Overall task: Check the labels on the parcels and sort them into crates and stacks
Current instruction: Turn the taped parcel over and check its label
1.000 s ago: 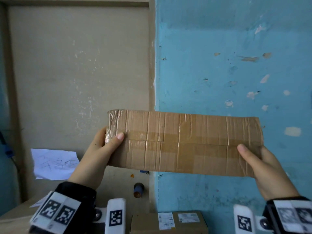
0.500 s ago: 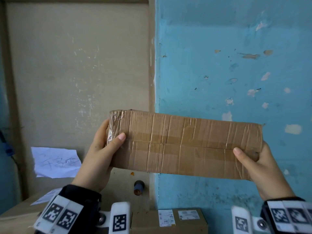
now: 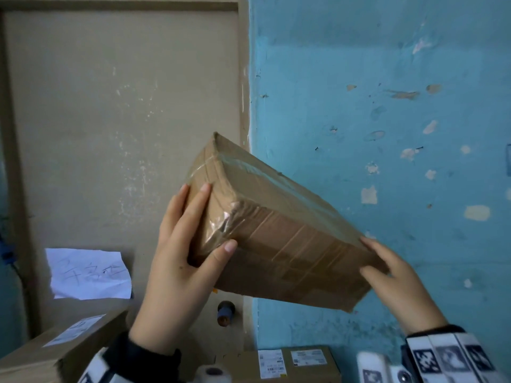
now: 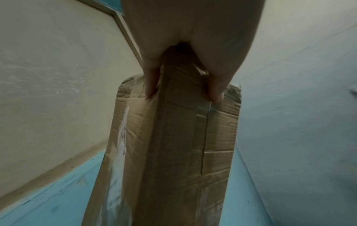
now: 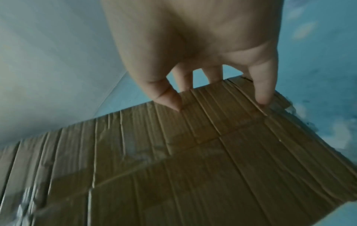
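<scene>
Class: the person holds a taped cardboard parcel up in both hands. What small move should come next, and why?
Probably keep turning the long brown taped cardboard parcel. The faces in view show only tape, no label. The left hand grips one end; the right hand grips the other.

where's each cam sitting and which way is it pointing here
Head: on the person's head, facing the beige panel and blue wall; shows left hand, right hand and sleeves at the taped parcel's ends.
Left wrist: looks along that hand down the parcel's length.
Right wrist: looks past its hand across the parcel's broad face.
All three share the parcel and blue wall.
</scene>
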Demonstrator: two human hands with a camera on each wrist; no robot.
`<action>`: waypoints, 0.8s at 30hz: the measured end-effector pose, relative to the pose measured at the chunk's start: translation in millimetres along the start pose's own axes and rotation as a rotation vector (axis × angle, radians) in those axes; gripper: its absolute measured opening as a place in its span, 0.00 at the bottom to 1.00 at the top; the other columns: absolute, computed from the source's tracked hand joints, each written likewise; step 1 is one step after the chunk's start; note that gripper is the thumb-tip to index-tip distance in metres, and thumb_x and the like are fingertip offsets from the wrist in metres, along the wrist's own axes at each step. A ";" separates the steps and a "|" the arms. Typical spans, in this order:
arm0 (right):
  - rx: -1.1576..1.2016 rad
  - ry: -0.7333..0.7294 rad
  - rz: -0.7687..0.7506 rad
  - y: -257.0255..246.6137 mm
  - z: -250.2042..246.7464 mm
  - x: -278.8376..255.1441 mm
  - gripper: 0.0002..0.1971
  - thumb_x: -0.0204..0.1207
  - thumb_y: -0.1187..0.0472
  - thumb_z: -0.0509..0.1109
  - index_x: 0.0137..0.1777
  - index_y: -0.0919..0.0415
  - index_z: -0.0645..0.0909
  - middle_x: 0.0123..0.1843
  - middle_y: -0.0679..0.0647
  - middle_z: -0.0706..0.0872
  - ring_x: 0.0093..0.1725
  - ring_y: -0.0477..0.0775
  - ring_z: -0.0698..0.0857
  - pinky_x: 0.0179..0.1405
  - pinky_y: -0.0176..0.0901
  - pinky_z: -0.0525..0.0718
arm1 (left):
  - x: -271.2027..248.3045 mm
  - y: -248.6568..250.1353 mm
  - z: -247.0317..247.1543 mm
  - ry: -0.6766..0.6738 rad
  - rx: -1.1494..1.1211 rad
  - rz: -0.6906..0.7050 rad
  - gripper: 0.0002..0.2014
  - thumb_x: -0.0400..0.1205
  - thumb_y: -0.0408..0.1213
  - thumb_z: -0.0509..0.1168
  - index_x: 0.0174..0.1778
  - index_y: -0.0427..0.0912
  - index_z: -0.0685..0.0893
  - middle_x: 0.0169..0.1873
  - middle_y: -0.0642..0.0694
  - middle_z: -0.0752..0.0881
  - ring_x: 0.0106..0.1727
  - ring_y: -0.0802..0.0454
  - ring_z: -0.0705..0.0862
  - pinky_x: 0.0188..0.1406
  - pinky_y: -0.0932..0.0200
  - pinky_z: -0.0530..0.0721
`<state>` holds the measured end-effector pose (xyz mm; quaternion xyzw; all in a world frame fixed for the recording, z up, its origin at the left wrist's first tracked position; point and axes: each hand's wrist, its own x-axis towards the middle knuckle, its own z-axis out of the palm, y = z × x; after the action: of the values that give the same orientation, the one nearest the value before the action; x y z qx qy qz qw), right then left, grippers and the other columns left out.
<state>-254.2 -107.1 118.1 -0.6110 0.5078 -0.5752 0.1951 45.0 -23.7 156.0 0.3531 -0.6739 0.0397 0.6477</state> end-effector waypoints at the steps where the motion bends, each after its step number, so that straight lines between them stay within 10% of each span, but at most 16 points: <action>1: 0.077 -0.020 0.047 -1.2 3.6 -1.9 0.27 0.77 0.75 0.66 0.61 0.38 0.79 0.73 0.52 0.80 0.73 0.52 0.77 0.71 0.47 0.73 | -0.5 1.8 1.2 0.001 0.026 0.034 0.34 0.73 0.58 0.65 0.76 0.79 0.62 0.83 0.57 0.61 0.82 0.71 0.56 0.70 0.85 0.57; 10: 0.611 0.015 0.188 -14.2 26.2 -16.0 0.24 0.82 0.74 0.53 0.62 0.46 0.81 0.68 0.49 0.81 0.52 0.39 0.80 0.63 0.50 0.70 | -6.0 19.6 -0.2 0.034 0.197 0.289 0.32 0.77 0.46 0.66 0.80 0.53 0.69 0.83 0.41 0.63 0.85 0.55 0.61 0.78 0.71 0.60; 17: 0.713 0.114 0.246 -7.8 30.6 -14.4 0.14 0.86 0.54 0.58 0.53 0.51 0.87 0.65 0.50 0.84 0.65 0.46 0.80 0.59 0.53 0.77 | -6.9 21.7 -4.5 -0.051 0.051 0.272 0.28 0.82 0.60 0.62 0.77 0.54 0.76 0.81 0.43 0.65 0.84 0.51 0.63 0.80 0.64 0.62; 20: 0.660 0.158 0.281 -6.7 35.6 -15.9 0.11 0.84 0.53 0.64 0.47 0.53 0.86 0.51 0.44 0.88 0.50 0.39 0.82 0.63 0.57 0.75 | -6.1 18.9 -0.1 0.012 -0.126 0.148 0.23 0.84 0.61 0.58 0.67 0.54 0.85 0.74 0.51 0.73 0.80 0.54 0.69 0.76 0.67 0.67; 24: 0.690 0.234 0.284 -3.4 46.5 -21.7 0.09 0.82 0.67 0.65 0.41 0.58 0.82 0.24 0.36 0.85 0.26 0.29 0.82 0.45 0.44 0.76 | -4.2 11.4 12.6 0.154 -0.127 0.071 0.12 0.80 0.49 0.63 0.55 0.55 0.88 0.65 0.52 0.80 0.72 0.61 0.77 0.70 0.69 0.73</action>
<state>-207.1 -103.5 97.7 -0.3632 0.3831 -0.7452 0.4075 28.0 -19.9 154.8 0.2832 -0.6354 0.0465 0.7169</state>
